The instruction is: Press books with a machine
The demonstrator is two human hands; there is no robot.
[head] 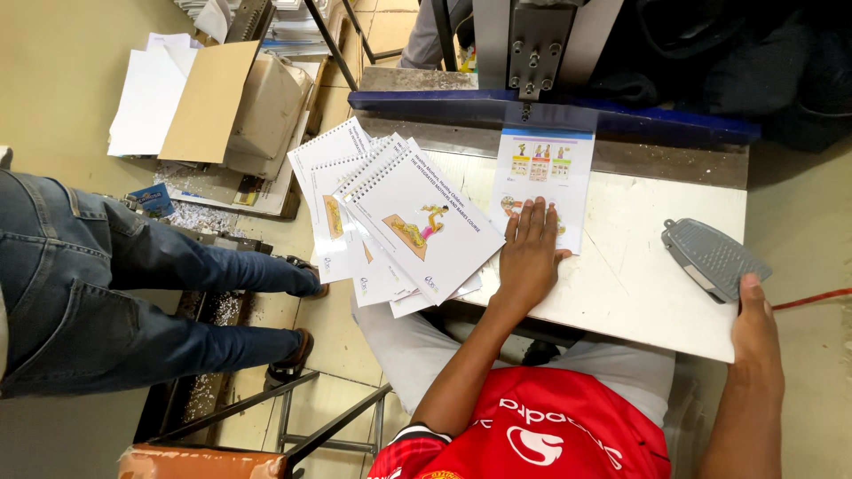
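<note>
A clear-covered booklet with small coloured illustrations lies flat on the white worktop, its far edge tucked under the blue bar of a grey metal binding machine. The left hand rests palm-down on the near part of this booklet, fingers extended, slightly spread and pressed flat, closed on nothing. The right hand sits at the near right edge of the worktop, thumb pointing up toward a grey ribbed foot pedal that lies on the worktop; the thumb tip is just at the pedal's near edge, while the remaining fingers are hidden below the worktop edge, so their state cannot be told. Left of the left hand, a fanned stack of spiral-bound booklets with white covers overhangs the worktop's left edge. The person wears a red shirt. On the floor to the left stand another person's legs in blue jeans, beside cardboard boxes, loose white sheets and scattered paper punchings.
</note>
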